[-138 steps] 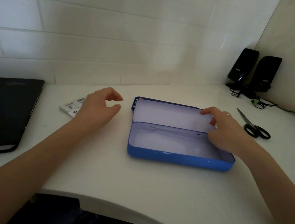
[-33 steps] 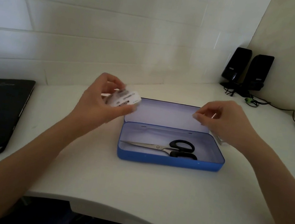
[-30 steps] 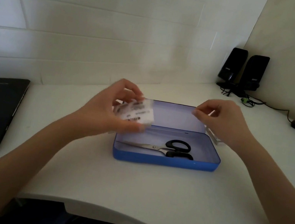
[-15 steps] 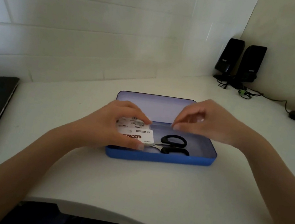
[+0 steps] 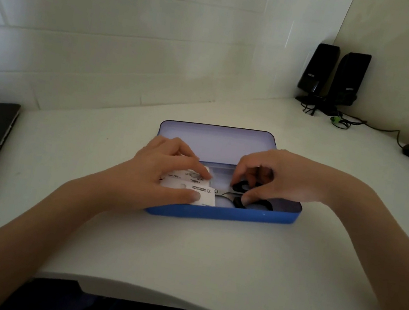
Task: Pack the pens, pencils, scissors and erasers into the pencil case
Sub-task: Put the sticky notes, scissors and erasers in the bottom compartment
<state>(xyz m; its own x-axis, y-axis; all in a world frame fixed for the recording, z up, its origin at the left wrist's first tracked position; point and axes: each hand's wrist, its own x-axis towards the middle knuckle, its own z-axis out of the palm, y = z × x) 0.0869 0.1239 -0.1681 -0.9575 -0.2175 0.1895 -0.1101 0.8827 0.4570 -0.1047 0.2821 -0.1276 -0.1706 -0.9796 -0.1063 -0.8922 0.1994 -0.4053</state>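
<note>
Left hand (image 5: 158, 179) pinches 2 wrapped erasers (image 5: 193, 193) at 9 o'clock end of blue pencil case (image 5: 255, 217) on table (image 5: 207, 258); right hand (image 5: 275, 177), fingers curled, touches scissors (image 5: 240, 200) handles at 3 o'clock. Risk: erasers sit on blades, lid may not close

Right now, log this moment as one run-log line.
left hand: pressing erasers into pencil case | right hand: fingers on scissors handles | lid open | pens, pencils: not visible
</note>
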